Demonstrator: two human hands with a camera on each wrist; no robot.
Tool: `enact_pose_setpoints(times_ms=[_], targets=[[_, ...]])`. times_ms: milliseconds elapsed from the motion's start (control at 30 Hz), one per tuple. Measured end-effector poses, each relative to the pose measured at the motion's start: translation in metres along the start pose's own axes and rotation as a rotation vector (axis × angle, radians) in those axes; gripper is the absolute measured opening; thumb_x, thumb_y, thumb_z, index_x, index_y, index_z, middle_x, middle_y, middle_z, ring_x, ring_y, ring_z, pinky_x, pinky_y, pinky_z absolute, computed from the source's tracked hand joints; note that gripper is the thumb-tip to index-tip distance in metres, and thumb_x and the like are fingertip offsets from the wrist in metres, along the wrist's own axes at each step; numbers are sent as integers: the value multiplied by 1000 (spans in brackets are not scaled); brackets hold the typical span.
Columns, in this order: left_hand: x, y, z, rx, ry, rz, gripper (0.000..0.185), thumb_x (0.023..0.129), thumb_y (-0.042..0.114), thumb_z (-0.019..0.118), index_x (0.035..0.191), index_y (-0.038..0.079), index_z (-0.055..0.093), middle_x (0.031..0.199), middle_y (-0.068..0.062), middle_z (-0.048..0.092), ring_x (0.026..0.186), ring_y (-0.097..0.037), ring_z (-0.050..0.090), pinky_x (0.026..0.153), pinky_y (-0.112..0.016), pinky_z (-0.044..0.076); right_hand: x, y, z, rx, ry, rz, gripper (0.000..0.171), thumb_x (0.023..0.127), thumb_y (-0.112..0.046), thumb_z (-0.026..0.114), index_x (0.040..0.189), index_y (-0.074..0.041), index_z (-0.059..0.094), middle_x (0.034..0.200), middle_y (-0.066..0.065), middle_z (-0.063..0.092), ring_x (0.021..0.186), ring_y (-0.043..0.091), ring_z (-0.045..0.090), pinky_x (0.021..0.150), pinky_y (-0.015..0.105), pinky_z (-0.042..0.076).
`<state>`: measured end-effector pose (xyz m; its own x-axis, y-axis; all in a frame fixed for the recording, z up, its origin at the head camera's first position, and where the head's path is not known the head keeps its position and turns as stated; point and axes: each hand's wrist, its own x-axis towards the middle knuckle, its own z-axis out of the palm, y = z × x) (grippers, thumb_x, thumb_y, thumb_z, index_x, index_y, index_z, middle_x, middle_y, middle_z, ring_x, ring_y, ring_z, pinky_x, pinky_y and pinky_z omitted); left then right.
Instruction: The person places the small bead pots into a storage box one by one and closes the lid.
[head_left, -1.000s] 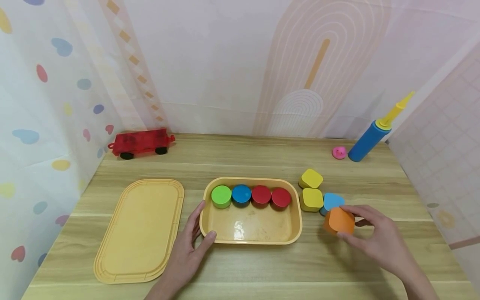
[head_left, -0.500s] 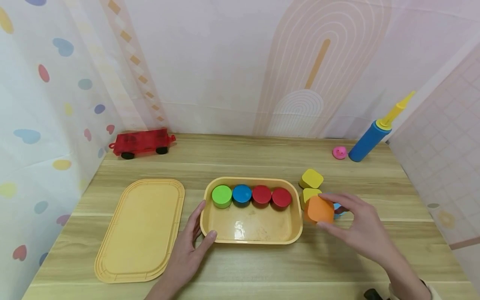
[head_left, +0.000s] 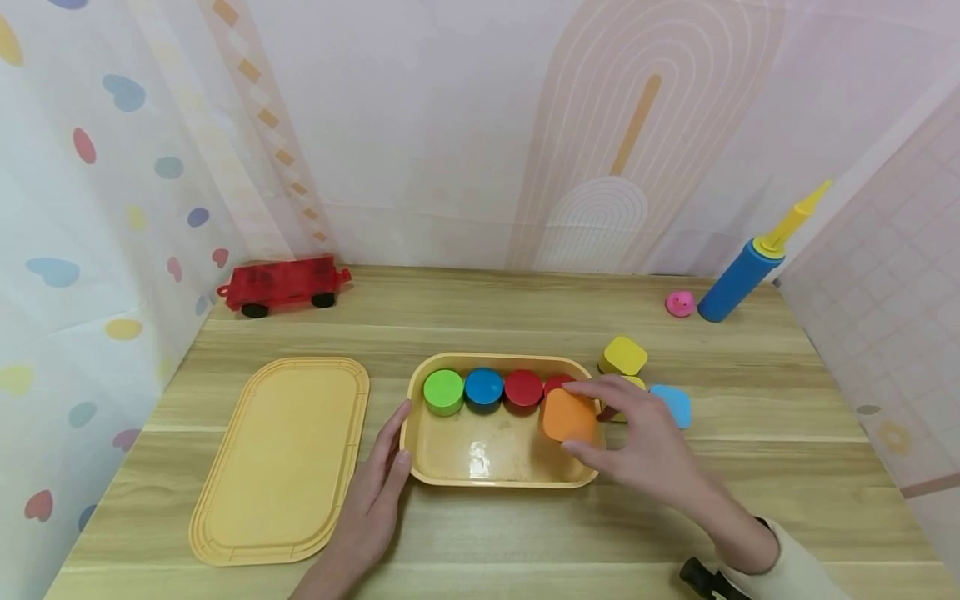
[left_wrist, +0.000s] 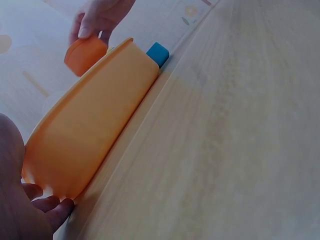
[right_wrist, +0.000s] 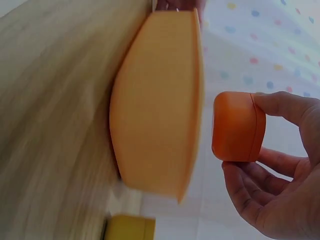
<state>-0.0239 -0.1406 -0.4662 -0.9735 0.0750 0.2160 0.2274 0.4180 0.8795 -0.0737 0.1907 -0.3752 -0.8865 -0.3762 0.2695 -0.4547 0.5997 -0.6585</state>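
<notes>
Currently, the right hand (head_left: 648, 446) pinches an orange block (head_left: 568, 415) between its fingers, a tray (head_left: 453, 446) below them; the left hand (head_left: 367, 504) rests relaxed fingers against the tray.

A red wagon (head_left: 281, 284) stands left, a pink toy (head_left: 680, 304) beside a blue pump (head_left: 738, 280).

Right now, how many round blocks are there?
4, in a row in the tray: green one, blue one, red one, and second red one, partly hidden behind the orange block.

Pale walls (head_left: 420, 125) with pastel motifs on three sides; wood-grain tabletop (head_left: 510, 542)
</notes>
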Motion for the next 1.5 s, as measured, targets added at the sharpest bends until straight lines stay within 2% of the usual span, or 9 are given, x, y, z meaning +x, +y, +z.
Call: enact_pose_setpoints(times_ms=[167,300,400,600,833,1000,1300,1500], targets=[[0,-1,1,10,-2,-1,54,110,11,40,161,24,30,165,3,32,150,-8,27,117,-6,19,7,-5,19,23,-39,-12,58,76,-27,92,129,-24,69,119,-10,66,91,8,59,76,32,59],[0,0,0,20,-3,-10,53,111,12,40,162,24,30,165,4,32,150,-8,27,117,-5,18,11,-10,31,17,-62,-18,57,76,-30,92,128,-24,70,118,-9,65,93,14,60,76,34,58],[0,1,-2,25,0,-16,53,111,13,40,162,24,30,165,4,32,150,-9,28,117,-5,19,16,-13,41,4,-72,-22,57,75,-32,92,126,-24,71,111,-9,63,92,18,59,75,36,56],[0,1,-1,16,-4,-21,53,111,13,40,162,23,30,165,3,32,150,-10,28,116,-5,19,25,-17,61,34,-107,1,56,74,-32,94,125,-22,72,111,-12,64,94,14,58,77,33,58],[1,1,-1,25,-1,-21,52,111,13,41,161,20,31,165,2,34,149,-8,29,116,-4,19,35,-23,77,69,-146,-22,57,72,-29,95,123,-16,73,100,-10,64,79,9,57,64,22,51],[1,1,-1,27,0,-16,52,110,13,41,161,20,31,164,1,34,149,-9,29,116,-4,19,40,-26,88,95,-207,-32,55,74,-27,94,124,-14,73,105,-9,68,78,6,57,66,20,52],[1,1,-1,21,-15,-34,52,111,15,39,162,24,29,165,2,31,150,-15,29,115,-5,20,53,-29,107,87,-281,-6,53,76,-29,92,123,-12,73,77,-9,61,60,-2,54,60,18,49],[1,2,-1,19,-22,-42,52,112,16,38,162,26,28,166,2,31,149,-17,29,114,-4,20,57,-31,113,94,-317,-14,56,76,-29,93,124,-10,72,79,-8,63,61,-4,56,61,16,50]])
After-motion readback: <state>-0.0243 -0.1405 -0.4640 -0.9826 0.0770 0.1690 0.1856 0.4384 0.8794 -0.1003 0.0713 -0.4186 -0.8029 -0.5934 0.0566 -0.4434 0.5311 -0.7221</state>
